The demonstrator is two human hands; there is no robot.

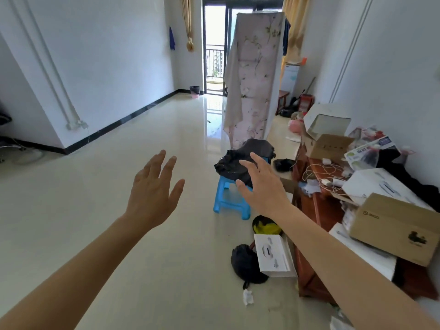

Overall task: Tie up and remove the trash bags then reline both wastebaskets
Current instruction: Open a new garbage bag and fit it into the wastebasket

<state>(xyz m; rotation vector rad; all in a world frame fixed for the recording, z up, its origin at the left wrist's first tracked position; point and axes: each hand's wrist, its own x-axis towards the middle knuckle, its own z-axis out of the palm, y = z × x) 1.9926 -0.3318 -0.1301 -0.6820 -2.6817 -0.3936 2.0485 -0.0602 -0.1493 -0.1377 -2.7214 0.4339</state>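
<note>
A crumpled black trash bag (pixel 232 163) lies on a blue plastic stool (pixel 225 198) near the middle of the room. My right hand (pixel 264 184) is stretched out in front of it, fingers spread, holding nothing. My left hand (pixel 153 189) is raised to the left of the stool, open and empty. A tied black bag (pixel 242 263) rests on the floor near me. Beside it stands a wastebasket (pixel 265 226) with a black liner and yellow contents. A second, pink wastebasket with a dark liner (pixel 194 91) stands far off by the balcony door.
A wooden table (pixel 316 210) along the right wall is piled with cardboard boxes (pixel 392 227), cables and papers. A white box (pixel 273 256) leans against it. A tall cloth-covered unit (pixel 254 75) stands behind the stool. A scrap of tissue (pixel 247 297) lies on the tiled floor.
</note>
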